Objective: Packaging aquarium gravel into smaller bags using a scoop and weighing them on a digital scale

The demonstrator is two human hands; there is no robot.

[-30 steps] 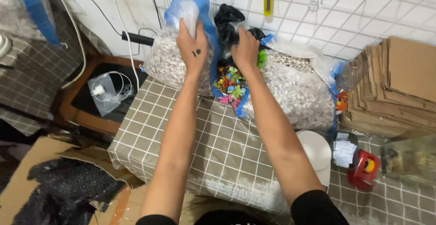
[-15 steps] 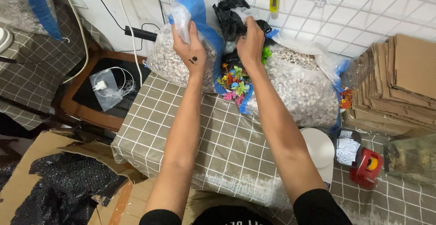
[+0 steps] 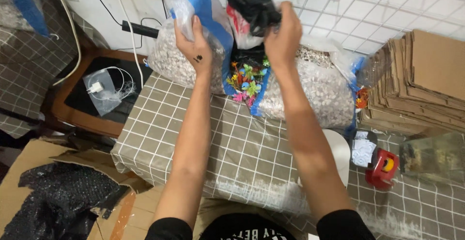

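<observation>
Item: two large clear bags of pale gravel, blue-trimmed, stood on a checked tablecloth (image 3: 232,143), which serves as the landmark here

Left bag of gravel (image 3: 172,60): set at the far left edge of the cloth, against the wall. Its clear neck is gathered and gripped by the left hand (image 3: 196,51), fingers curled closed around the plastic

Right bag of gravel (image 3: 315,89): set at the far right edge of the cloth, open top slumped

Black bundle (image 3: 252,5): held above the far edge of the cloth, between the two bags, pinched in the closed fingers of the right hand (image 3: 283,39). Its material is hard to judge; it is possibly a crumpled plastic bag or netting

Coloured plastic ornaments (image 3: 247,80): wedged between the two bags at the far edge of the cloth

Stack of flattened cartons (image 3: 421,85): right of the cloth. Red tape dispenser (image 3: 382,167): off the near right corner

Charger in a clear pouch (image 3: 99,89): left of the cloth, on a dark tray

Step in hand, as judged: the bundle is being lifted clear of the bags while the left bag is steadied. The next move calls for a firm hold on the neck, so that no gravel is spilled, and a free spot on the cloth for the bundle
</observation>
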